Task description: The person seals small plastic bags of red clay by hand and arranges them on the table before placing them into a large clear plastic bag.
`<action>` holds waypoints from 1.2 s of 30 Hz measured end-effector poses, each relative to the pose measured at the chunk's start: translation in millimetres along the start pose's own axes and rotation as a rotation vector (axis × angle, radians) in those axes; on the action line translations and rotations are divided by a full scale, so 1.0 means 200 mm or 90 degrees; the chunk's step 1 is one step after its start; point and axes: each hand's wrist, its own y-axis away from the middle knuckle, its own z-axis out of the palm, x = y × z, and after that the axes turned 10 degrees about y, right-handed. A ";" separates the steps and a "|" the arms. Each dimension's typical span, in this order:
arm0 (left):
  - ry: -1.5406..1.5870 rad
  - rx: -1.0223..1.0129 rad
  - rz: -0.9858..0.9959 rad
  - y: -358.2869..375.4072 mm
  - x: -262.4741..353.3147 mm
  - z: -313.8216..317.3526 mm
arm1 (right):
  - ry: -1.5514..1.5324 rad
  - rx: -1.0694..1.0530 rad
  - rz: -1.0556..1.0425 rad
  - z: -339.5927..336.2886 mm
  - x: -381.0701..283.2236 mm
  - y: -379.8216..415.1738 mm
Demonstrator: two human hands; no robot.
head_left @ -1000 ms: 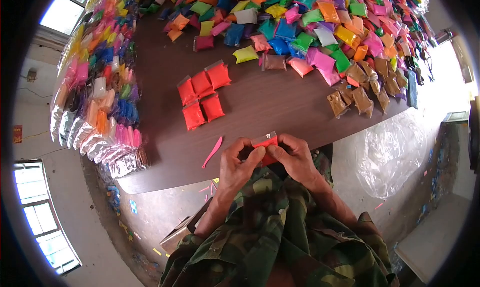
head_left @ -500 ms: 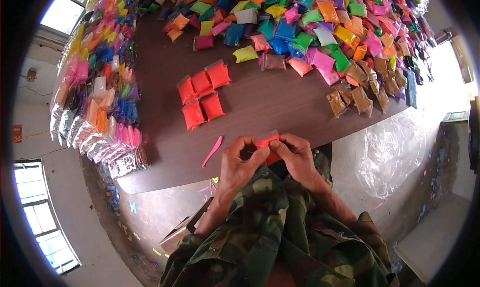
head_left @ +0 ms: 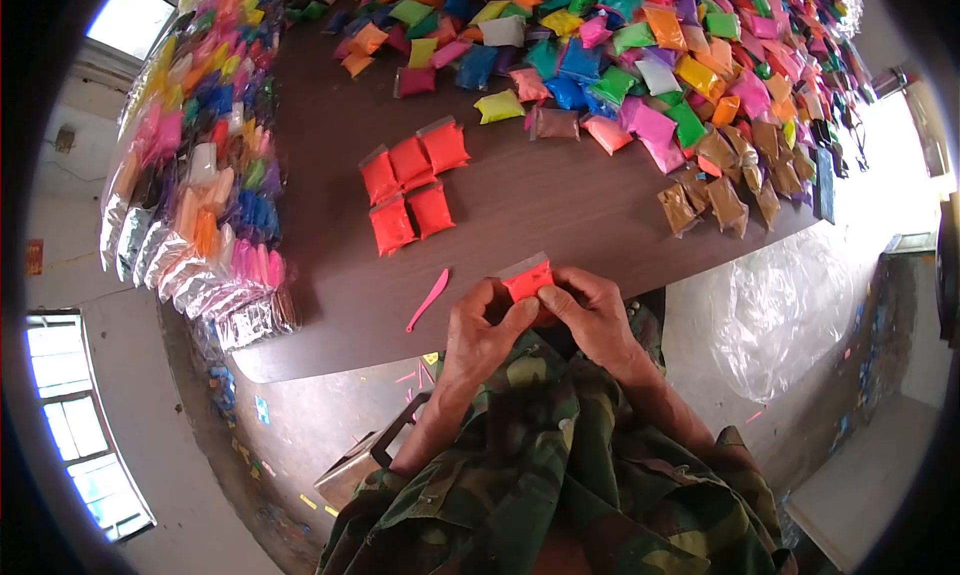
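Observation:
Between my two hands, at the table's near edge, is a small red packet [head_left: 527,279] with a clear plastic top. My left hand [head_left: 482,327] pinches its left side, and my right hand [head_left: 588,315] grips its right side with the thumb on the front. The packet's lower part is hidden by my thumbs. Several more red packets [head_left: 431,209] lie in two rows on the table, beyond my left hand. A pink plastic knife [head_left: 428,300] rests on the tabletop to the left of that hand, touched by neither hand.
Many coloured packets [head_left: 580,63] cover the table's [head_left: 560,195] far side, with brown packets [head_left: 727,203] at the right. Stacked bagged packets [head_left: 215,190] line the left edge. A clear plastic bag [head_left: 780,315] hangs at the right, and a box [head_left: 350,465] stands below on the left.
The red packet in my hands has turned, so more of its front and its clear top edge now show. Both hands stay on it in nearly the same place.

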 end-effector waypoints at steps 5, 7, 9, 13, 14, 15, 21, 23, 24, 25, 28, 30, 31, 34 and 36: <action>0.110 -0.030 -0.063 -0.01 -0.05 0.03 | -0.002 0.056 -0.025 -0.01 0.01 -0.02; 0.104 -0.035 -0.078 -0.01 -0.05 0.02 | 0.027 0.068 -0.029 0.00 -0.02 -0.01; 0.110 -0.031 -0.087 -0.01 -0.03 0.02 | 0.014 0.065 -0.013 0.01 -0.04 -0.02; 0.146 -0.017 -0.060 -0.01 -0.06 0.01 | 0.043 0.068 0.002 0.03 -0.04 -0.05; 0.139 -0.012 -0.068 -0.01 -0.04 0.01 | 0.066 0.071 0.001 0.03 -0.04 -0.05; 0.132 -0.007 -0.077 0.00 -0.03 0.00 | 0.117 0.078 0.007 0.02 -0.03 -0.06; -0.028 0.129 0.047 0.04 -0.04 -0.14 | 0.367 0.175 -0.064 -0.02 -0.03 -0.13; -0.094 0.200 0.116 0.05 -0.06 -0.20 | 0.548 0.206 -0.132 -0.06 -0.02 -0.14; -0.151 0.235 0.175 0.05 -0.08 -0.23 | 0.608 0.201 -0.094 -0.06 -0.06 -0.13; -0.209 0.271 0.233 0.05 -0.10 -0.27 | 0.668 0.196 -0.054 -0.04 -0.12 -0.10; -0.308 0.318 0.320 0.05 -0.14 -0.38 | 0.827 0.236 -0.165 -0.05 -0.10 -0.06; -0.369 0.316 0.337 0.06 -0.16 -0.43 | 0.907 0.227 -0.277 -0.05 -0.09 -0.04; -0.400 0.314 0.345 0.07 -0.18 -0.44 | 0.939 0.197 -0.309 -0.05 -0.09 -0.04; -0.459 0.277 0.373 0.07 -0.20 -0.47 | 0.997 0.087 -0.346 -0.03 -0.06 -0.05; -0.489 0.274 0.363 0.08 -0.22 -0.47 | 1.012 0.029 -0.335 -0.02 -0.03 -0.04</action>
